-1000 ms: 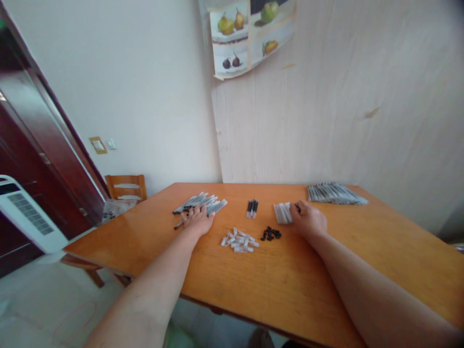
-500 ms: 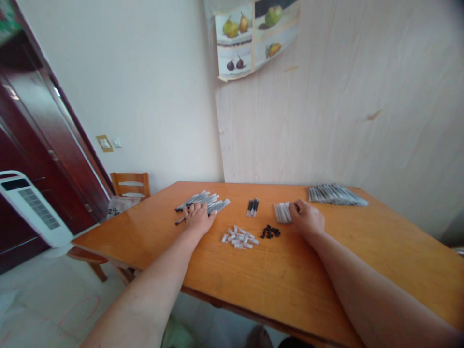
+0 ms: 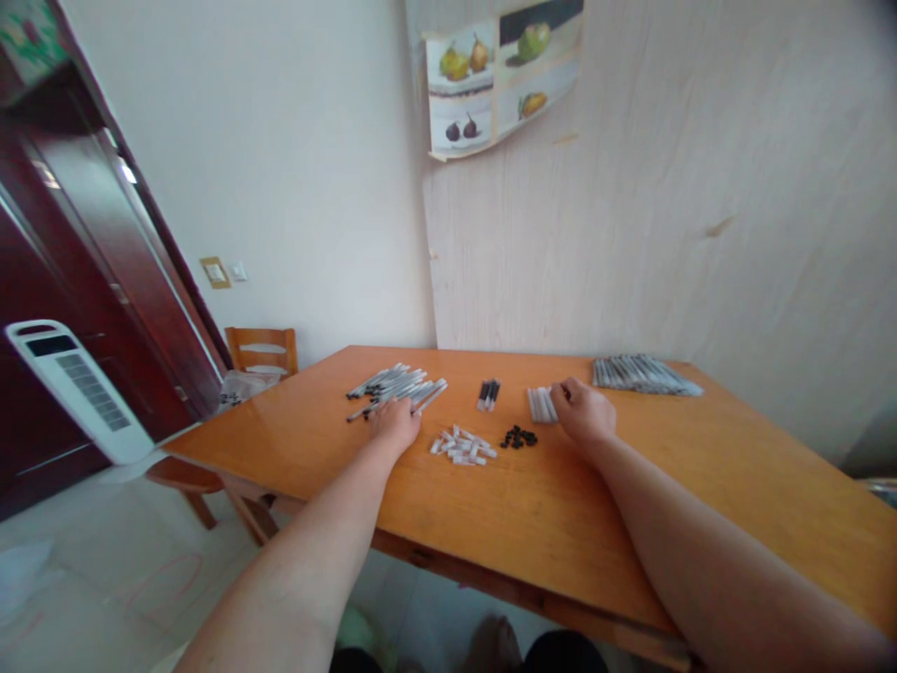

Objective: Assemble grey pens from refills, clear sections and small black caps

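On the left of the table, my left hand is closed at the near edge of a loose pile of slim, pen-like sticks with clear grey bodies and black ends. One stick slants out past its thumb side, apparently in the fingers. My right hand is curled closed at the right end of a row of white tubes; its fingers hide what they may hold. Between the hands lie small white cap-like pieces, small black plugs and several short black-and-clear pieces side by side.
A flat bundle of grey pen-like sticks lies at the back right of the wooden table. The wall stands behind it. A wooden chair and a white fan-like appliance stand to the left.
My left hand has drawn back toward me and right across the pile, its spread fingers now closed. My right hand stays beside the white tubes. The whole view has shifted slightly.
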Action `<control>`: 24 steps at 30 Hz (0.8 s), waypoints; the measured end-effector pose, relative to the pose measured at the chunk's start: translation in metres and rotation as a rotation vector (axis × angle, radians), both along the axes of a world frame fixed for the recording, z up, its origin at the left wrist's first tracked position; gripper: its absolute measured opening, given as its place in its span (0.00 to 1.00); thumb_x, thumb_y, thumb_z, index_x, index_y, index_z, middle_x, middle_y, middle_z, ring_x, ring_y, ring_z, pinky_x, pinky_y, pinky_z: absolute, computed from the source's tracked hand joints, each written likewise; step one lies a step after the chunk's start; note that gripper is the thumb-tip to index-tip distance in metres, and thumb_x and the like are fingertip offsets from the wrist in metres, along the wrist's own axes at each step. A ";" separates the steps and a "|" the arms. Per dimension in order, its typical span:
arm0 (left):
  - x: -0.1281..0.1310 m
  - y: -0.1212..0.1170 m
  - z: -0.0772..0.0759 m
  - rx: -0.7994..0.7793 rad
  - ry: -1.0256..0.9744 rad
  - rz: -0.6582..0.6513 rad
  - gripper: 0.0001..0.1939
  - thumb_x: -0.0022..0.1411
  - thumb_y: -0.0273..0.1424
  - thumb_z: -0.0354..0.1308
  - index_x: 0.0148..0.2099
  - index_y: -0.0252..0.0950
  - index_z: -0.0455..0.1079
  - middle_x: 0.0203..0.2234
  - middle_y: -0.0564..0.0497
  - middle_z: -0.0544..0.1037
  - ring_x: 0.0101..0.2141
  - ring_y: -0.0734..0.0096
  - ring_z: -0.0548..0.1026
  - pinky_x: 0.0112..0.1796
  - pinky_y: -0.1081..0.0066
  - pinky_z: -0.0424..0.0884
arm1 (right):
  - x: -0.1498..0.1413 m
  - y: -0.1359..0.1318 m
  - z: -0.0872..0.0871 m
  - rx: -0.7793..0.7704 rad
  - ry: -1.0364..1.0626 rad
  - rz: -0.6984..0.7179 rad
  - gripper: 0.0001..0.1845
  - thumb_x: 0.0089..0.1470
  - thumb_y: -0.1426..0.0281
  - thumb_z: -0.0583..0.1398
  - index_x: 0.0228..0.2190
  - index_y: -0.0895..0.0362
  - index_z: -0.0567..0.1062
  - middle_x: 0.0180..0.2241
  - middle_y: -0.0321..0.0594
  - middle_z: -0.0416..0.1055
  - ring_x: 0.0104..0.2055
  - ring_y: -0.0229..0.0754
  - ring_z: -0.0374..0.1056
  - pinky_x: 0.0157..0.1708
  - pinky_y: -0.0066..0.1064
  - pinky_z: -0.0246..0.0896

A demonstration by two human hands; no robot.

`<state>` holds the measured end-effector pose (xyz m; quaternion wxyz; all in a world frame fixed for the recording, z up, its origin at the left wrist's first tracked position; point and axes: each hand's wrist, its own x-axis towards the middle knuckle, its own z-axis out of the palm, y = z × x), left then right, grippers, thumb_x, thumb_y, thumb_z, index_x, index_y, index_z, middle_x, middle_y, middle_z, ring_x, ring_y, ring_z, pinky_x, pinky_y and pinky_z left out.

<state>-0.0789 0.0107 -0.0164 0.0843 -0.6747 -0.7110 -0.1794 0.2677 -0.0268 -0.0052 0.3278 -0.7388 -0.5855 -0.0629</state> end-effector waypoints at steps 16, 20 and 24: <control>0.042 -0.029 -0.010 0.284 -0.976 -0.297 0.07 0.59 0.32 0.55 0.40 0.36 0.69 0.33 0.47 0.78 0.35 0.66 0.75 0.39 0.68 0.68 | -0.020 -0.004 0.007 0.140 0.000 0.254 0.18 0.63 0.63 0.50 0.43 0.55 0.75 0.42 0.46 0.76 0.41 0.45 0.70 0.33 0.30 0.54; 0.060 -0.043 -0.009 0.198 -1.238 -0.466 0.09 0.56 0.33 0.59 0.39 0.36 0.68 0.32 0.49 0.78 0.33 0.69 0.74 0.37 0.70 0.68 | -0.038 -0.016 0.012 0.205 -0.063 0.471 0.25 0.62 0.67 0.50 0.59 0.58 0.63 0.50 0.50 0.72 0.47 0.47 0.69 0.43 0.34 0.59; 0.065 -0.052 -0.007 0.096 -1.321 -0.524 0.10 0.56 0.34 0.61 0.40 0.36 0.68 0.32 0.49 0.78 0.31 0.71 0.74 0.32 0.73 0.66 | -0.046 -0.022 0.012 0.179 -0.134 0.572 0.30 0.61 0.68 0.51 0.63 0.59 0.57 0.54 0.52 0.67 0.49 0.47 0.68 0.45 0.35 0.59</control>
